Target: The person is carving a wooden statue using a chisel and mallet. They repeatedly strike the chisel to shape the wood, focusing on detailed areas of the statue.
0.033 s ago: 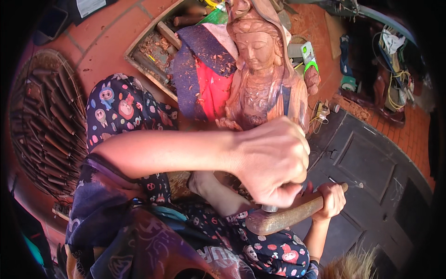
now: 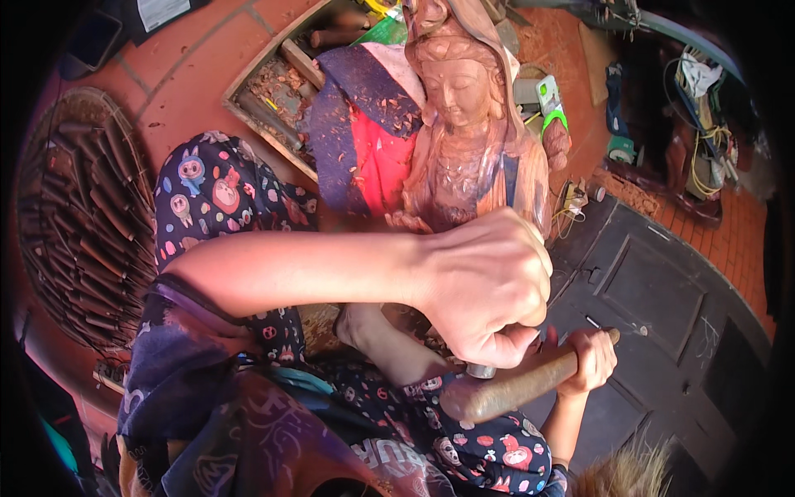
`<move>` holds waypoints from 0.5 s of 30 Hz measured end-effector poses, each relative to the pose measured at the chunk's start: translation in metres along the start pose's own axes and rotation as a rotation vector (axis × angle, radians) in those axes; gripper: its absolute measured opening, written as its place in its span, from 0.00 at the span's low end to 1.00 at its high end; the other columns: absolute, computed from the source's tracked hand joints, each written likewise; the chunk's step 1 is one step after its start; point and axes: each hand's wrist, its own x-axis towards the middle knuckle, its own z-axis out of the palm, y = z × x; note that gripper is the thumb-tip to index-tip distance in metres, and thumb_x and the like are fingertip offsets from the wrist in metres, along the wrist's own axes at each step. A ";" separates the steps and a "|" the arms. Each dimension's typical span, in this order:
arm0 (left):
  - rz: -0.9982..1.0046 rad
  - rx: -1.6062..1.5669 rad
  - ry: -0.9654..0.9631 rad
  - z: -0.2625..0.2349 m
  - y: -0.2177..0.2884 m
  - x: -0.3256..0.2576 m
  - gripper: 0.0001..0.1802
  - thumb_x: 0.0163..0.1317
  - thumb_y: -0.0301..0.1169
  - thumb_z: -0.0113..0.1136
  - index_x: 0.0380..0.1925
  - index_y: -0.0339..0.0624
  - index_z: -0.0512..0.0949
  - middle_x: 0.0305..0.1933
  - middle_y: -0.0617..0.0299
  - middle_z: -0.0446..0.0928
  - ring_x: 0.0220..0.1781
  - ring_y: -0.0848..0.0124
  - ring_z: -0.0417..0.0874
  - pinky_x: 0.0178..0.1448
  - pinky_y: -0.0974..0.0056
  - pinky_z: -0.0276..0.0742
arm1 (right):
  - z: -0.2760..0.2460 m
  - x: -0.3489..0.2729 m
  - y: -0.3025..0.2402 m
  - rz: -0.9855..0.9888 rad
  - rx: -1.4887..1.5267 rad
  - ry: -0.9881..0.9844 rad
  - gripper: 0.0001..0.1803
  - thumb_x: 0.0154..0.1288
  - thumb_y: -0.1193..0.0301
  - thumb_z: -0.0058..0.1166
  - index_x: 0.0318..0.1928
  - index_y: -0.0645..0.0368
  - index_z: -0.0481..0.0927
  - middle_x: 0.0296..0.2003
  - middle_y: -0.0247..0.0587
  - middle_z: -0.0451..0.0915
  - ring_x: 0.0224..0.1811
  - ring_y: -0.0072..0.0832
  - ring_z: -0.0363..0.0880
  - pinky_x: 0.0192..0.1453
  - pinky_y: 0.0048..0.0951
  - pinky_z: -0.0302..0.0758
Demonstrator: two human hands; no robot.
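Note:
A reddish carved wooden statue (image 2: 468, 124) of a robed figure stands upright in front of me, against my knees. My left hand (image 2: 484, 286) is a tight fist around a chisel (image 2: 481, 370); its metal butt end shows under the fist, and a dark blade runs up against the statue's lower right side. My right hand (image 2: 592, 358) grips the handle of a wooden mallet (image 2: 505, 393), whose head lies just below the chisel's butt. My legs in patterned trousers (image 2: 219, 195) frame the statue.
A round basket (image 2: 83, 224) full of carving tools lies at the left. A shallow wooden box (image 2: 277, 91) with chips and a red and blue cloth (image 2: 364, 141) sit behind the statue. A dark panel (image 2: 662, 290) covers the floor at the right, and cables and tools (image 2: 700, 99) lie beyond it.

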 end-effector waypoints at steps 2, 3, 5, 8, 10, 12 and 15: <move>-0.002 0.009 -0.007 -0.003 0.000 -0.001 0.14 0.39 0.34 0.62 0.09 0.46 0.66 0.14 0.64 0.65 0.20 0.60 0.73 0.25 0.54 0.65 | 0.009 -0.004 0.010 -0.053 0.068 0.074 0.17 0.53 0.71 0.73 0.27 0.60 0.72 0.20 0.42 0.76 0.19 0.35 0.77 0.24 0.33 0.72; -0.001 0.013 -0.014 -0.005 0.000 0.000 0.14 0.39 0.34 0.62 0.09 0.46 0.66 0.14 0.64 0.65 0.20 0.60 0.73 0.25 0.55 0.65 | 0.008 -0.005 0.010 -0.054 0.081 0.082 0.17 0.51 0.71 0.73 0.27 0.60 0.73 0.20 0.41 0.76 0.20 0.35 0.77 0.25 0.32 0.73; 0.002 0.024 -0.026 -0.011 0.000 0.003 0.14 0.39 0.33 0.62 0.09 0.46 0.66 0.14 0.64 0.66 0.20 0.60 0.73 0.25 0.55 0.66 | 0.009 0.001 0.008 0.000 0.039 0.040 0.16 0.48 0.71 0.74 0.27 0.61 0.75 0.21 0.41 0.76 0.21 0.36 0.78 0.26 0.33 0.74; -0.011 0.016 -0.012 -0.012 -0.004 0.005 0.14 0.39 0.33 0.62 0.09 0.46 0.66 0.14 0.64 0.65 0.20 0.60 0.73 0.25 0.55 0.66 | 0.001 0.005 0.001 0.046 0.045 0.008 0.16 0.47 0.72 0.75 0.28 0.61 0.76 0.20 0.41 0.77 0.21 0.35 0.79 0.26 0.33 0.75; -0.021 0.042 0.022 -0.006 0.003 0.001 0.12 0.38 0.33 0.62 0.08 0.46 0.68 0.14 0.62 0.67 0.20 0.59 0.74 0.26 0.56 0.68 | 0.006 0.001 0.002 0.032 0.109 0.055 0.16 0.47 0.73 0.74 0.29 0.61 0.76 0.20 0.41 0.76 0.22 0.36 0.79 0.26 0.34 0.76; -0.039 0.063 0.065 0.001 0.017 -0.001 0.11 0.37 0.33 0.61 0.05 0.44 0.71 0.12 0.59 0.71 0.18 0.57 0.76 0.26 0.55 0.71 | 0.006 0.004 0.001 0.010 0.123 0.058 0.15 0.45 0.74 0.72 0.29 0.62 0.75 0.20 0.41 0.76 0.22 0.36 0.79 0.26 0.34 0.77; -0.021 0.036 -0.011 0.002 0.009 -0.007 0.12 0.41 0.33 0.62 0.09 0.46 0.69 0.16 0.62 0.68 0.22 0.60 0.74 0.28 0.56 0.69 | -0.003 0.008 0.002 -0.004 0.094 -0.005 0.14 0.42 0.74 0.69 0.28 0.62 0.75 0.20 0.42 0.77 0.22 0.37 0.79 0.27 0.34 0.77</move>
